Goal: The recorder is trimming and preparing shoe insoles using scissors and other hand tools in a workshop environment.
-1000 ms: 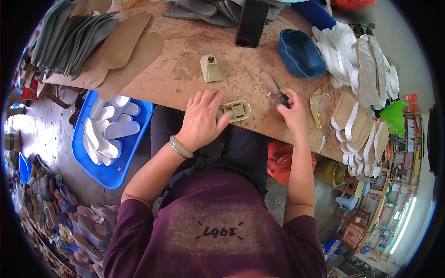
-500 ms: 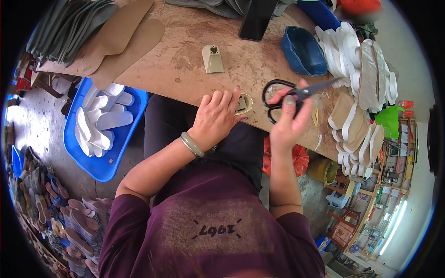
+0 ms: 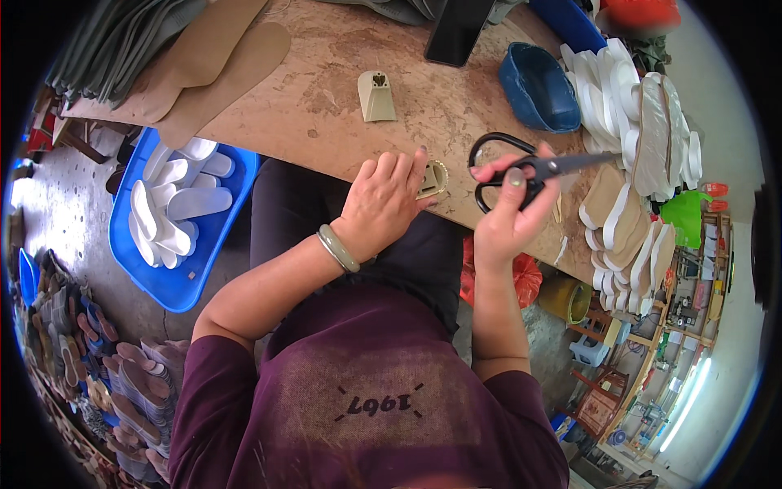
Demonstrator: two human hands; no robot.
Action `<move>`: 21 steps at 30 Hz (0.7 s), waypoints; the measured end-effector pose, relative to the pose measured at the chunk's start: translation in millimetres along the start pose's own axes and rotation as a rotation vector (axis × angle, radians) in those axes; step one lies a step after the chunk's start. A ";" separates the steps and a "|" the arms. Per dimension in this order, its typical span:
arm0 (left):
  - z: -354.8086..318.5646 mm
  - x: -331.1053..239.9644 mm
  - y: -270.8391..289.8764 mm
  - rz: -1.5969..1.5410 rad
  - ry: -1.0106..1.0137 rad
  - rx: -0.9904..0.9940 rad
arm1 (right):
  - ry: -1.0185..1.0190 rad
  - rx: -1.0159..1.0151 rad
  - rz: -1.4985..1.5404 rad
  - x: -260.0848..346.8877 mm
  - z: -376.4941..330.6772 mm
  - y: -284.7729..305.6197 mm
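My left hand, a bangle at its wrist, lies over the table's near edge with its fingers around one side of a beige shoe heel. The heel's rimmed, hollow end faces up, and the hand hides the rest of it. In my right hand is a pair of black-handled scissors, gripped by the loops, its blades pointing right and clear of the heel. Farther in on the table a second beige shoe heel lies alone, holes showing at its narrow end.
A blue tub and a black phone sit at the back. White and tan soles are stacked at the right. Brown sheets overhang the table at the left, above a blue tray of white insoles.
My right hand has shifted slightly right with the scissors, and the blades have swung to lie flatter. The left hand stays at the same heel.
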State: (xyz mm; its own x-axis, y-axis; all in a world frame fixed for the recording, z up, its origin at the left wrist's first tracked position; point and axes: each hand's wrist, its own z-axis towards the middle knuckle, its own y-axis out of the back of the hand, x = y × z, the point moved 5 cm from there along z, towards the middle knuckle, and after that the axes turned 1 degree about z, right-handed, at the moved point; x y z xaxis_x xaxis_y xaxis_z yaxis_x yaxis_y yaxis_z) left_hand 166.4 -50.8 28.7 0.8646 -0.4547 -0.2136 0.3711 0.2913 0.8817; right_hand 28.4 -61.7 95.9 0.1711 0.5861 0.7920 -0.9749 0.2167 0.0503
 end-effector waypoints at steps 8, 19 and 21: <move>0.5 -1.3 1.9 0.023 -0.014 0.010 | -0.037 -0.056 0.023 1.1 -10.3 6.7; 0.0 -3.8 2.9 0.006 -0.025 0.013 | -0.349 0.153 -0.007 -27.4 -25.3 5.1; -1.0 -2.9 1.9 0.008 -0.023 0.042 | -0.151 0.091 0.008 -15.3 -15.4 7.0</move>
State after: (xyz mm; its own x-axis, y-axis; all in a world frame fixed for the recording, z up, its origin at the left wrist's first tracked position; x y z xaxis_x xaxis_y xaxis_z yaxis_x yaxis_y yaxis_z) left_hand 165.0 -48.1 30.6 0.8594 -0.4717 -0.1972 0.3492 0.2598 0.9003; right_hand 21.1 -57.1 74.8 0.1467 0.4617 0.8748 -0.9862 0.1370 0.0931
